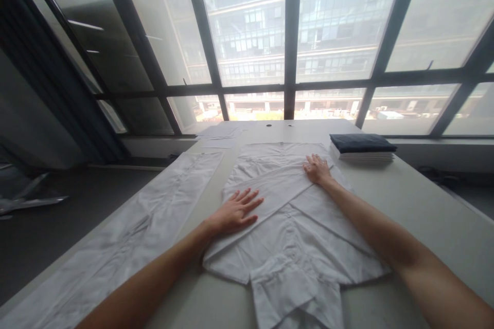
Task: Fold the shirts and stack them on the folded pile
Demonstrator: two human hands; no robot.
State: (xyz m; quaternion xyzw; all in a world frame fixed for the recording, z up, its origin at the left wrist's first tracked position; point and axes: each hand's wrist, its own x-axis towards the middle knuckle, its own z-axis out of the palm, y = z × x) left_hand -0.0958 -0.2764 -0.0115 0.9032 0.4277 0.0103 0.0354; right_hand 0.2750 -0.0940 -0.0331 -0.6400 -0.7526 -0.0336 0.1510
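Observation:
A white garment, which looks like a long-sleeved shirt point(285, 241), lies spread on the white table point(432, 226) in front of me. One long strip of it, like a sleeve point(278, 187), runs slantwise across the body. My left hand point(237, 212) rests flat on the lower left part of this strip, fingers spread. Near the strip's upper right end, my right hand point(317, 168) presses on the cloth with its fingers apart. A narrower part of the garment point(297, 290) hangs toward me at the near end, loosely folded.
Another long white cloth point(154, 216) stretches along the table's left edge. Paper sheets point(219, 132) lie at the far left. A stack with dark blue folded cloth point(363, 143) on top stands at the right. Tall windows point(250, 25) rise behind the table.

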